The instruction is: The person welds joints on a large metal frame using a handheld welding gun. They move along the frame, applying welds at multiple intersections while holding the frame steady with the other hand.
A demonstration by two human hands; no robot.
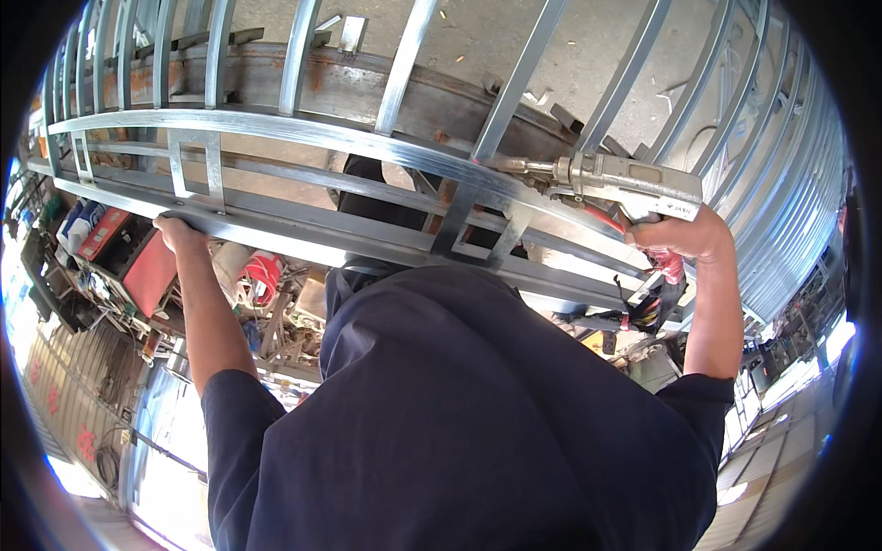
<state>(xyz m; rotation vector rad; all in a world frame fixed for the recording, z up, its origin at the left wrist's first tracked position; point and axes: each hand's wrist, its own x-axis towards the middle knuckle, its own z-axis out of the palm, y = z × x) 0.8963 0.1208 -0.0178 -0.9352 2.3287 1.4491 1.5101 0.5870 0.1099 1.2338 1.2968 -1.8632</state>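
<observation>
A large frame of shiny metal tubes stretches across in front of me, its parallel bars running away to the far side. My left hand is closed on the near rail of this frame, at the left. My right hand is wrapped round the handle of a grey, pistol-shaped welding gun. The nozzle points left and lies close to the spot where one bar joins the long rail; whether it touches the metal I cannot tell. Part of the handle is hidden by my fingers.
Beneath the frame lies a rusty steel beam, with small metal offcuts on the concrete floor. A red and black machine and a red coil are at the left. Cables hang below my right hand.
</observation>
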